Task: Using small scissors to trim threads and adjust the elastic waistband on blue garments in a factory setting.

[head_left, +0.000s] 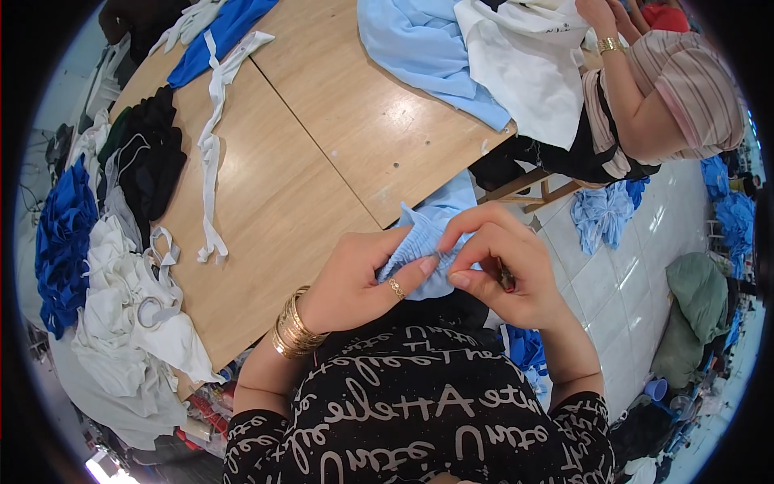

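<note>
Light blue cloth with a gathered, ribbed edge (415, 248) is bunched up in front of me, just off the table's near edge. My left hand (364, 278) is closed on it, with the thumb pressing the gathers from above. At the cloth's right side my right hand (509, 270) is closed, thumb and forefinger pinched close to the fabric. Tucked under its curled fingers is a small dark tool (506, 278), mostly hidden, so its kind does not show. Whether a thread runs between the fingertips is too fine to see.
The wooden table (314, 194) carries a white fabric strip (211, 153), white garments (121, 282), dark cloth (157, 153) and blue cloth (64, 242). Across it, a person in a striped sleeve (685, 89) handles white cloth (528, 73). Light blue pieces (603, 216) lie on the tiled floor.
</note>
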`<state>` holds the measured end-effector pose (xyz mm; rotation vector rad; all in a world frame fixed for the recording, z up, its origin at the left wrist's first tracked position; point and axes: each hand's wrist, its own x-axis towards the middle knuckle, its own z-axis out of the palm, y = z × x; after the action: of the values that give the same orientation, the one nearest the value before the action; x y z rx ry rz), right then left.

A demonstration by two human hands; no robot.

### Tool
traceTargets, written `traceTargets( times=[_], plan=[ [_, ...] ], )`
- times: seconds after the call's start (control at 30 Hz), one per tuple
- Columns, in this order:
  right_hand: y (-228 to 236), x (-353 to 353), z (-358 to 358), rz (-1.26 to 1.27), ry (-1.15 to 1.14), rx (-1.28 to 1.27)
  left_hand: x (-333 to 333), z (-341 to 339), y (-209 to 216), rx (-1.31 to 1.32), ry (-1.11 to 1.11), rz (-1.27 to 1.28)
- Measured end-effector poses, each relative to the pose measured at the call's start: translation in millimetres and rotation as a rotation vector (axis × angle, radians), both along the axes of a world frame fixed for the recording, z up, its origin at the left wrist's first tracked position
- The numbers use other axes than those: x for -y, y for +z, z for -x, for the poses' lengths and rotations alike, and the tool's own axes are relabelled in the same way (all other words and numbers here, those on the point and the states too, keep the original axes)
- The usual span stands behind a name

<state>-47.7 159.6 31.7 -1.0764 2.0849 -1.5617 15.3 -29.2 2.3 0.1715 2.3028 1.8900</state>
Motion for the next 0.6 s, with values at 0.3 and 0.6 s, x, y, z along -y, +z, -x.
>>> traceTargets(
  times=[0.3, 0.6],
  plan=[
    [-19, -33, 29, 0.231, -0.091, 0.503, 15, -1, 4, 0.132, -0.01, -0.05],
    [4, -11, 10, -0.324, -0.308, -0.021, 12, -3, 10, 0.143, 0.005, -0.022]
  ],
)
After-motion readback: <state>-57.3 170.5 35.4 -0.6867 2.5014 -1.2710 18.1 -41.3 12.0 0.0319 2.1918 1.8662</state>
